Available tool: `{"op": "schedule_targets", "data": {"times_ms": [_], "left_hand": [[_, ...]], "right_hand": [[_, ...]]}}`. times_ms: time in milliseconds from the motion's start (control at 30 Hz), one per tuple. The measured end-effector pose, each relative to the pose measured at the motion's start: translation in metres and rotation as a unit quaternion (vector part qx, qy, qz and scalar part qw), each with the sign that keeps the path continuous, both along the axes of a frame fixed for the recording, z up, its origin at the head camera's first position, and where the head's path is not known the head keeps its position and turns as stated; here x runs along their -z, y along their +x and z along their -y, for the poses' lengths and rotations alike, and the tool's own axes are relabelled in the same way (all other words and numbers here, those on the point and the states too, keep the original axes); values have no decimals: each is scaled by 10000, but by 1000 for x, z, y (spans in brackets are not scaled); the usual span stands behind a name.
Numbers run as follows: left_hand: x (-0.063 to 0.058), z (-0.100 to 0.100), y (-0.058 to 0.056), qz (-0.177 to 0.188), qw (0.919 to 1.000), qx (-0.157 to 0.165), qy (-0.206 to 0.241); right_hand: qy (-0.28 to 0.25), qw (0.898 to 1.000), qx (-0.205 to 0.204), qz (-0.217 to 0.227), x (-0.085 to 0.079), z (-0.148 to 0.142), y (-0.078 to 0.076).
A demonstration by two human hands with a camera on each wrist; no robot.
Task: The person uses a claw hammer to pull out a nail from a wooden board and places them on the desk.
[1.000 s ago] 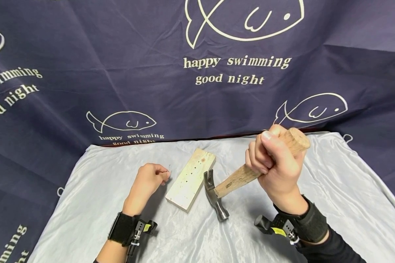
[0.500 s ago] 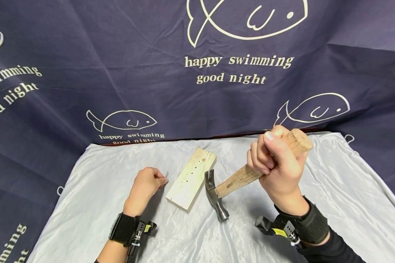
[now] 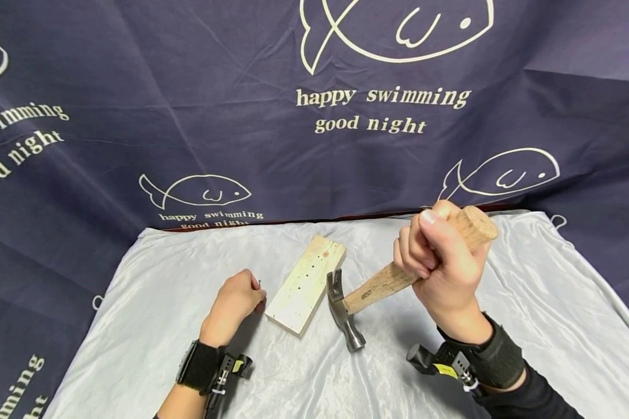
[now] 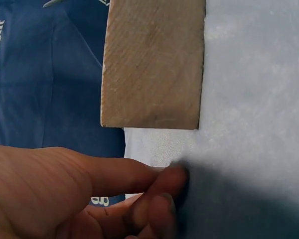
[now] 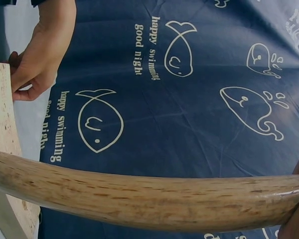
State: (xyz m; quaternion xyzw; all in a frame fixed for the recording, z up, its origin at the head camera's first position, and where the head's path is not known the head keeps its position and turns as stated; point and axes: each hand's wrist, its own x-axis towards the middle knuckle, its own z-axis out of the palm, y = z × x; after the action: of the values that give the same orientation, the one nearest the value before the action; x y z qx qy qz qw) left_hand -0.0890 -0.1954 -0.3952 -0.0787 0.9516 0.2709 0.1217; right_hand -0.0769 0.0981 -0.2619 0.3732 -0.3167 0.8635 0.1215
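In the head view my left hand (image 3: 236, 299) is low over the cloth, just left of the wooden board (image 3: 306, 285). Its thumb and fingers pinch a thin nail (image 3: 259, 284), whose upper end shows above the fingertips. The left wrist view has those fingers (image 4: 172, 179) close to the cloth, near the side of the board (image 4: 152, 64); the nail is hidden there. My right hand (image 3: 445, 262) grips the wooden handle of a claw hammer (image 3: 380, 288). The steel hammer head (image 3: 343, 314) hangs just right of the board, claw toward the back.
Pale satin cloth (image 3: 398, 384) covers the table. A row of several small dark holes runs along the board's top face. Behind the table hangs a dark blue curtain (image 3: 272, 151) printed with white fish and words. Both wrists carry black straps with cameras.
My left hand has lowered toward the cloth beside the board, and less of the nail shows above its fingers. The right hand and the hammer have hardly moved.
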Motion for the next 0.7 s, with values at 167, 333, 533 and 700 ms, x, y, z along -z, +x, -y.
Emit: {"op": "schedule_targets", "data": {"times_ms": [167, 333, 533, 700], "left_hand": [[-1, -1, 1, 109, 9999, -34, -13], [0, -1, 2, 13, 10000, -59, -19], [-2, -1, 3, -240, 9997, 7, -105], [-3, -5, 3, -857, 9962, 47, -166]], "right_hand": [[-4, 10000, 8, 13, 0, -1, 1], [20, 10000, 36, -11, 2, -1, 0], [17, 10000, 42, -57, 2, -1, 0], [-14, 10000, -10, -69, 2, 0, 0]]}}
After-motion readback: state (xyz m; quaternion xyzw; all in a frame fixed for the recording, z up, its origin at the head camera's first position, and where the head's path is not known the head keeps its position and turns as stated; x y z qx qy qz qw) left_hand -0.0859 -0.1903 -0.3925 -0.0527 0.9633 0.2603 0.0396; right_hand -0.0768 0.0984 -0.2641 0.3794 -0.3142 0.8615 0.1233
